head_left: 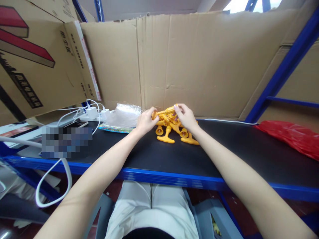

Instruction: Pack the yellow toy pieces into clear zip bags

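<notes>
Between my two hands is a yellow plastic piece with a ridged shaft [164,111], held slightly tilted above a pile. My left hand [146,120] is closed around its left end, which the fingers partly cover. At the other end, the thumb and fingers of my right hand [185,117] pinch the thicker part. Directly below lies a heap of similar yellow plastic pieces [168,132] with T-shaped handles. Some have round flared cups [183,133] facing me. Parts of the heap are hidden behind my right hand.
The black tabletop [174,162] has a blue metal front edge [171,177]. A clear plastic bag [124,116], white chargers with cables [92,113] and a phone [76,124] lie left. Red plastic [291,136] is at right. Cardboard [211,66] stands behind.
</notes>
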A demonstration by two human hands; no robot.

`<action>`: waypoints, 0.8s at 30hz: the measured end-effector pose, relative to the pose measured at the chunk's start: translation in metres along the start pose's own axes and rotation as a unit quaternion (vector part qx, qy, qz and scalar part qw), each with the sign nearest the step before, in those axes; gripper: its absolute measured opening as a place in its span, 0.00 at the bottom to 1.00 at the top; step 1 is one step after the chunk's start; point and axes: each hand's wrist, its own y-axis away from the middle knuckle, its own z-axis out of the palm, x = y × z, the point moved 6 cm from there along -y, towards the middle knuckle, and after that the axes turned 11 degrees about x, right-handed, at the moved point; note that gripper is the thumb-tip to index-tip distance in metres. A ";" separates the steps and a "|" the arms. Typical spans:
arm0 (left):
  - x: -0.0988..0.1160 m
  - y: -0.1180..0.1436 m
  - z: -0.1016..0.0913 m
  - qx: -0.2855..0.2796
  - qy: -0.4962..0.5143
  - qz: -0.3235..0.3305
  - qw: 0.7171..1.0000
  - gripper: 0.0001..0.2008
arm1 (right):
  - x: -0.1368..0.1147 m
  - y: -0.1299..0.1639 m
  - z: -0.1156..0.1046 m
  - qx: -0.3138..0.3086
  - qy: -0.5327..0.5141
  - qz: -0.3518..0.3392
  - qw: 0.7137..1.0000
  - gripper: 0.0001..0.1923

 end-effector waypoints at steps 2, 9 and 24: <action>-0.001 0.000 0.001 -0.011 -0.001 -0.005 1.000 0.13 | 0.004 -0.003 -0.001 -0.002 0.015 0.021 1.000 0.24; -0.001 0.001 0.002 -0.025 -0.012 -0.003 1.000 0.14 | 0.017 -0.010 0.002 -0.015 -0.091 0.063 0.994 0.25; -0.006 0.000 0.004 -0.025 -0.034 0.007 0.999 0.14 | 0.014 -0.011 0.006 -0.116 -0.167 -0.039 0.978 0.18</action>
